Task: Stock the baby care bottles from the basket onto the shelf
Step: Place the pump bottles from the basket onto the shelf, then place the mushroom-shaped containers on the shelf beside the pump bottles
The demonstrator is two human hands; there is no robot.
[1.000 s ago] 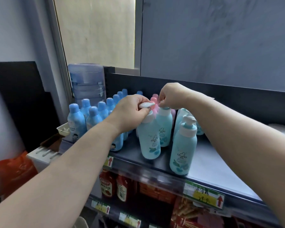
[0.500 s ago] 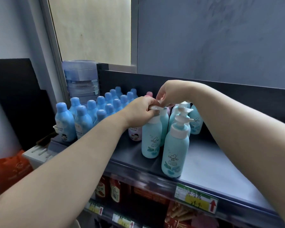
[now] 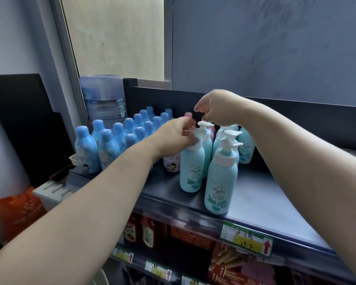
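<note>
Teal pump bottle (image 3: 192, 169) stands near the shelf's (image 3: 263, 202) front edge, left hand (image 3: 176, 136) pinching its pump head, right hand (image 3: 218, 110) hovering loosely curled, seemingly empty: tidying a placed bottle, so next likely release and fetch another.

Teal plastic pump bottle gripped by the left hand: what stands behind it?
A second teal plastic pump bottle close behind, then a round pink cap. The left hand covers that cap's bottle.

This is looking like a shop: a dark display shelf (image 3: 255, 194) is carrying rows of identical blue baby care bottles (image 3: 107, 149) and teal pump bottles (image 3: 221, 182). Printed price labels (image 3: 248, 238) are running along the shelf edges, and red sauce bottles (image 3: 147, 233) and snack packs (image 3: 224, 262) are sitting below.
</note>
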